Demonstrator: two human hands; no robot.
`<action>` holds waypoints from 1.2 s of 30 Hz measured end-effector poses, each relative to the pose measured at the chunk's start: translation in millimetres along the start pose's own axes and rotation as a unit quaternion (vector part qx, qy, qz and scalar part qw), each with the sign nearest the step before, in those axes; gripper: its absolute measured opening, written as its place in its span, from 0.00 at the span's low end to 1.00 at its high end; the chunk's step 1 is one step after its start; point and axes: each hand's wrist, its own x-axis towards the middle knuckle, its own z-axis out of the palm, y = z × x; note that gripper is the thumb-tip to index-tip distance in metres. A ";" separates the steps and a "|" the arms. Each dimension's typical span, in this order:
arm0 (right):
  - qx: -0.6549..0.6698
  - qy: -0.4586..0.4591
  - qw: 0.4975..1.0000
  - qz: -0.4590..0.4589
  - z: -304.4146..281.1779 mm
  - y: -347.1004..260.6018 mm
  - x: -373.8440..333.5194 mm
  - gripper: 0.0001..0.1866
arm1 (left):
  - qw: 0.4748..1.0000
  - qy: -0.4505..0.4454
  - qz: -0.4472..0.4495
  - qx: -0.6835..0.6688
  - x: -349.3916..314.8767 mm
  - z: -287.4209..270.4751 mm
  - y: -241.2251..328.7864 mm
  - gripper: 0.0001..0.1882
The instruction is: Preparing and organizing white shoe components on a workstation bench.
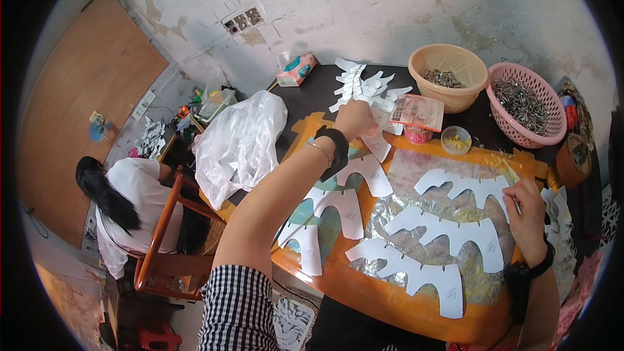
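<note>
My left hand (355, 119) reaches to the far side of the table, over a heap of white curved cut pieces (367, 84). Its back faces me and hides the fingers, so any grip there is unseen. My right hand (528, 218) is at the right end of a white toothed, arched piece (465, 185). Its fingers are curled together with a small shiny bit between them, too small to name. Two similar pieces lie nearer me, a middle one (455, 231) and a front one (416, 273). More arched pieces (338, 205) lie under my left forearm.
A beige basket (448, 58) and a pink basket (526, 101) hold many small metal parts. Near them are a pink tub (418, 133) and a small round dish (456, 140). A white plastic bag (240, 146) and tissue box (296, 69) stand left. A person (133, 201) sits beyond.
</note>
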 end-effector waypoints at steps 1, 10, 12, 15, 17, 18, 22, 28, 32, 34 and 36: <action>0.000 0.000 1.000 0.000 1.1 0.4 0.7 0.05 | 0.999 0.010 0.030 0.005 1.8 -0.5 -2.5 0.17; 0.009 0.005 1.000 -0.009 7.1 1.9 0.5 0.05 | 0.995 0.098 -0.023 -0.010 20.0 -9.6 -28.9 0.11; 0.007 0.007 1.000 -0.008 0.3 -0.3 -1.6 0.06 | 0.981 0.193 0.000 0.004 35.2 -17.2 -43.0 0.12; 0.025 0.011 0.999 -0.017 5.7 1.5 -0.2 0.06 | 0.926 0.359 0.107 0.042 33.5 -21.6 -60.1 0.16; 0.033 0.006 0.999 -0.025 13.7 5.5 3.1 0.06 | 0.932 0.343 0.102 0.053 25.1 -26.4 -65.8 0.22; 0.008 0.013 1.000 -0.026 3.5 5.1 0.7 0.06 | 0.970 0.219 0.101 0.030 22.2 -28.6 -37.7 0.28; 0.020 0.013 0.999 -0.025 5.0 7.8 0.7 0.06 | 0.996 -0.023 0.082 0.020 -11.4 -19.0 -6.1 0.33; 0.023 0.008 1.000 -0.015 6.9 6.7 -0.1 0.06 | 0.983 -0.041 0.177 -0.011 -3.0 -18.3 -8.8 0.21; 0.011 0.015 1.000 -0.020 1.1 0.0 -2.2 0.05 | 0.971 0.124 0.205 0.006 29.7 -32.6 -45.9 0.10; 0.015 0.017 1.000 -0.019 2.7 4.0 -2.3 0.05 | 0.967 0.102 0.222 0.074 25.2 -39.8 -63.3 0.12; 0.006 0.013 1.000 -0.019 8.2 5.6 -1.4 0.04 | 0.969 0.085 0.221 0.076 10.2 -46.7 -72.0 0.13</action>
